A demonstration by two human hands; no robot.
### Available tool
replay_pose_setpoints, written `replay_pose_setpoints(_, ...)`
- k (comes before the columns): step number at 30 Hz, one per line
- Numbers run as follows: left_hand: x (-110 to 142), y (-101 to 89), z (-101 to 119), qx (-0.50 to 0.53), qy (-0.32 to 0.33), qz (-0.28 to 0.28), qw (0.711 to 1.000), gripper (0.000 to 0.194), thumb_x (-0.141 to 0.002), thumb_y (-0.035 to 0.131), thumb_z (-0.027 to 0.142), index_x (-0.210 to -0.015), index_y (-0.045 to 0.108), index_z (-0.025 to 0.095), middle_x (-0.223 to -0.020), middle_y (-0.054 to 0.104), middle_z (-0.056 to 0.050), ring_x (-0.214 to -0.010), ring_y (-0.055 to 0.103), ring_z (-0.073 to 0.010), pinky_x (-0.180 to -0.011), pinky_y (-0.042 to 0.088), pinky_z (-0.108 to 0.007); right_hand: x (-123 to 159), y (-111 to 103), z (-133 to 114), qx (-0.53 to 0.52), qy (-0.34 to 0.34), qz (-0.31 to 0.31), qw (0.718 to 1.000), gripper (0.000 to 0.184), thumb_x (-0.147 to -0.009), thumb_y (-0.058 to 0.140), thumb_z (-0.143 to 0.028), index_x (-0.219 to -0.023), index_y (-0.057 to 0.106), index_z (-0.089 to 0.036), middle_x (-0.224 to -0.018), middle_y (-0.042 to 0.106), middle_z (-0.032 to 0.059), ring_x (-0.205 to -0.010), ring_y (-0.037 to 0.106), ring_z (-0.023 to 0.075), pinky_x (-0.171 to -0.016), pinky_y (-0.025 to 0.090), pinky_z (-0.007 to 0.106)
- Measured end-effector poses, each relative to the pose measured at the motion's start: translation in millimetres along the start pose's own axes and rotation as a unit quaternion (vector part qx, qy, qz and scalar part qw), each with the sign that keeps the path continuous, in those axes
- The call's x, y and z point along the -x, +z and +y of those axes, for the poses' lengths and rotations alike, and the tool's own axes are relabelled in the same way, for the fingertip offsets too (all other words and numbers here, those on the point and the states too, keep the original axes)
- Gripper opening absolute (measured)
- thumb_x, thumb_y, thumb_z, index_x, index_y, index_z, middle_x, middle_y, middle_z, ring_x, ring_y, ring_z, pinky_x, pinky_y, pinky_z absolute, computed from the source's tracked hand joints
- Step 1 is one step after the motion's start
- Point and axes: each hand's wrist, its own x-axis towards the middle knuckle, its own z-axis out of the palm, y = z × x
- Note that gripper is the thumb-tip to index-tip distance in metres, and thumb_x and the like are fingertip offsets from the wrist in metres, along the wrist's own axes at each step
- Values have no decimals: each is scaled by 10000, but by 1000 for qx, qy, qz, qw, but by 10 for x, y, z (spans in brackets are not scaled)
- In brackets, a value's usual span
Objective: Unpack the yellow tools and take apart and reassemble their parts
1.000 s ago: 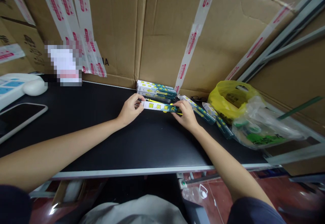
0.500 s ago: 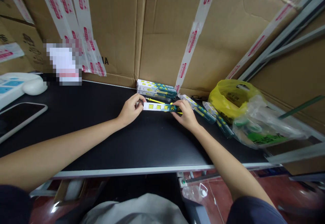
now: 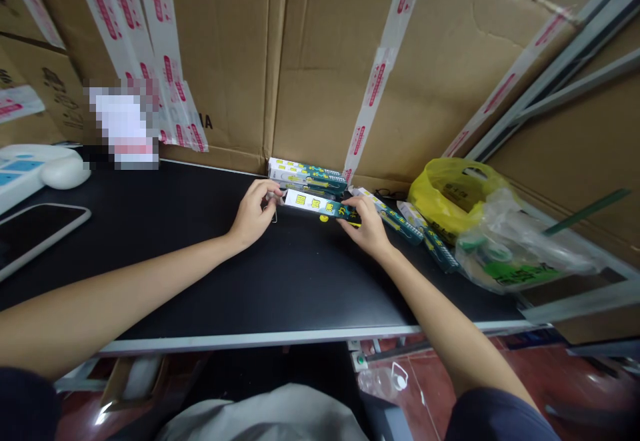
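A long, narrow spring scale box (image 3: pixel 314 202), white at one end and dark green at the other with yellow characters, is held just above the black tabletop. My right hand (image 3: pixel 367 228) grips its green end between thumb and fingers. At the white end, my left hand (image 3: pixel 255 211) is closed, fingertips pinching the end of the box. A thin metal hook (image 3: pixel 275 214) shows below those fingertips; what it belongs to is hidden. Under the box's lower edge a small yellow round piece (image 3: pixel 324 218) peeks out. Several similar boxes (image 3: pixel 305 173) lie stacked behind.
Two more such boxes (image 3: pixel 395 218) (image 3: pixel 435 244) lie to the right, beside a yellow plastic bag (image 3: pixel 450 194) and a clear bag (image 3: pixel 520 254). At left are a phone (image 3: pixel 40 231) and a white device (image 3: pixel 35 164). Taped cardboard (image 3: pixel 225 61) stands behind the black table (image 3: pixel 280 294).
The box has tilted, its white end rising and its green end staying low. The hook and the yellow round piece now show below it. My left hand has shifted slightly left and up.
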Motion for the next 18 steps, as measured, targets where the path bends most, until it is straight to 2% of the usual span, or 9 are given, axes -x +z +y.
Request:
replay_pose_setpoints(5, -6, -24, 40, -50, 36, -1, 998, 164, -785, 521, 64, -874, 579, 189, -991, 571, -36, -980, 552, -183, -882, 449, -357, 0, 3, -2, 2, 1, 4, 1000, 244, -841, 603, -259, -1066, 517, -223, -1024, 585, 93, -995, 557, 258, -878, 470, 434)
replay_pose_setpoints(9, -4, -31, 58, -84, 47, -9, 995, 144, -770, 529, 63, -836, 552, 190, -915, 592, -16, -921, 550, -183, -862, 427, -352, 2, 3, -7, -6, 2, 0, 1000, 251, -836, 607, -250, -1068, 518, -220, -1022, 587, 92, -996, 557, 258, -883, 468, 437)
replay_pose_setpoints(14, 10, -28, 81, -26, 26, -9, 999, 108, -775, 508, 86, -822, 520, 181, -870, 576, -15, -859, 559, -165, -808, 441, -306, 0, 5, -4, -13, 14, 7, 1000, 261, -832, 614, -253, -1073, 517, -219, -1028, 584, 95, -995, 559, 263, -882, 471, 439)
replay_pose_setpoints(18, 18, -49, 99, 6, 19, -31, 999, 90, -820, 471, 135, -857, 541, 179, -891, 561, -27, -862, 552, -169, -805, 439, -307, -1, 8, 11, -10, 13, 11, 1000, 266, -826, 621, -251, -1068, 514, -228, -1016, 581, 91, -978, 562, 265, -859, 482, 439)
